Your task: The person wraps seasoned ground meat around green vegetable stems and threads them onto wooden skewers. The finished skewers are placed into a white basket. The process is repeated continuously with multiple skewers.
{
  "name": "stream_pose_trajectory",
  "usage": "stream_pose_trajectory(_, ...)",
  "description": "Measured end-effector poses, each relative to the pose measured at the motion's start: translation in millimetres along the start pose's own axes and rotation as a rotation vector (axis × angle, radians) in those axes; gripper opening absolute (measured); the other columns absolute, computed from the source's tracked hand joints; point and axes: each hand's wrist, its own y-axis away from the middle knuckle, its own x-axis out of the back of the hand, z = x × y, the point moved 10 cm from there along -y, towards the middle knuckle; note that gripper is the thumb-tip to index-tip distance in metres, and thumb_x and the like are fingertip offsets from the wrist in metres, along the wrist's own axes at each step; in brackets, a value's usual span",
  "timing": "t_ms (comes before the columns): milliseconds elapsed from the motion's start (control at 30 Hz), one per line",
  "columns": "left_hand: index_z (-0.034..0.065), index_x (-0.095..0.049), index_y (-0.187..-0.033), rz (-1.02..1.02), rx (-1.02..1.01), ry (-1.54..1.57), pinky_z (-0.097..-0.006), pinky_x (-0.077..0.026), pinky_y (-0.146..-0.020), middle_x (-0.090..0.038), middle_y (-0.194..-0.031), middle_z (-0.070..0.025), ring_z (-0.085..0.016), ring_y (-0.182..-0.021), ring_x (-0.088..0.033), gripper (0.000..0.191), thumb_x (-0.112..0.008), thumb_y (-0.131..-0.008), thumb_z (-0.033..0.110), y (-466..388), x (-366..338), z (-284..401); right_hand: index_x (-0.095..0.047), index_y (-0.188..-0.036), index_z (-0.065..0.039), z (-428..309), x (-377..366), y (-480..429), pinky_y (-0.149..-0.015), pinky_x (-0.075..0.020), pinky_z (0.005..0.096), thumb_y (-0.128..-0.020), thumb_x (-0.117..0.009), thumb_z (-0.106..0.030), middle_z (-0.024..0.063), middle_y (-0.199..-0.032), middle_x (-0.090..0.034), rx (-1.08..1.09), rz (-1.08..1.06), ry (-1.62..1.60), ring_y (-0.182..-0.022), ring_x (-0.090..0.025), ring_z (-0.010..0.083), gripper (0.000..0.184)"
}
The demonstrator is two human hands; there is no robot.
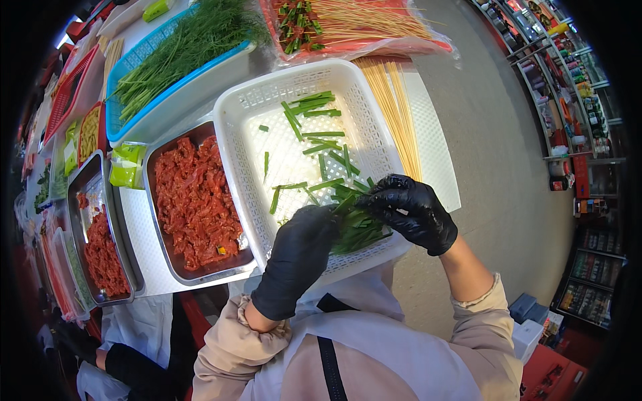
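A white perforated plastic basket (296, 82) stands before me, with cut green vegetable stalks (321, 133) scattered over its bottom. At its near right corner the stalks form a denser pile (358, 235). My left hand (308, 245), in a black glove, reaches over the near rim and its fingers close on green pieces at this pile. Opposite it, my right hand (416, 210), also black-gloved, pinches green pieces between thumb and fingers. The two sets of fingertips are close together, and the gloves partly hide what they grip.
Left of the basket is a steel tray of sliced raw meat (195, 200); beyond stands a blue-rimmed basket of dill (185, 55). Bare wooden skewers (396, 115) lie at the right. Filled skewers (301, 25) rest on a red tray. A co-worker's gloved hand (75, 341) shows lower left.
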Motion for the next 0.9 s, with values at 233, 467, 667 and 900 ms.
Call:
stream_pose_trajectory(233, -0.0013, -0.058, -0.097, 0.153, -0.111, 0.11, -0.0339, -0.046, -0.068, -0.057, -0.084, -0.0193, -0.032, -0.077, -0.058, 0.02, -0.053, -0.078, -0.003, -5, 15, 12, -0.063, -0.089, -0.004, 4, -3, 0, -0.065, -0.0481, 0.0334, -0.072, -0.067, -0.004, 0.0122, -0.082, -0.061, -0.014, -0.021, -0.007, -0.074, -0.06, 0.0278, 0.018)
stream_pose_trajectory(467, -0.0058, -0.051, -0.113, -0.128, 0.113, 0.258, -0.0251, -0.046, -0.069, -0.061, -0.083, -0.0091, -0.012, -0.075, -0.056, 0.028, -0.05, -0.087, 0.004, 3, -13, -15, -0.059, -0.087, -0.001, -3, -7, -4, -0.062, -0.0471, 0.0336, -0.073, -0.067, -0.004, 0.0132, -0.077, -0.058, -0.058, -0.057, -0.05, -0.071, -0.059, 0.0295, 0.016)
stream_pose_trajectory(667, -0.0034, -0.048, -0.114, -0.268, 0.301, 0.393, -0.0333, -0.047, -0.067, -0.059, -0.085, -0.0202, -0.026, -0.07, -0.058, 0.031, -0.048, -0.083, 0.001, 5, -19, -9, -0.059, -0.088, -0.003, -2, -9, -5, -0.061, -0.0449, 0.0277, -0.073, -0.066, -0.002, 0.008, -0.076, -0.058, -0.094, -0.01, -0.098, -0.068, -0.058, 0.0203, 0.016)
stream_pose_trajectory(900, -0.0001, -0.049, -0.116, -0.188, 0.038, 0.254, -0.0228, -0.041, -0.059, -0.054, -0.072, -0.0036, -0.01, -0.063, -0.045, 0.028, -0.042, -0.093, 0.014, 7, -18, -3, -0.056, -0.1, -0.003, -7, -19, -8, -0.071, -0.0483, 0.0306, -0.076, -0.064, -0.002, 0.0102, -0.087, -0.06, -0.181, -0.068, -0.174, -0.079, -0.06, 0.0207, 0.025)
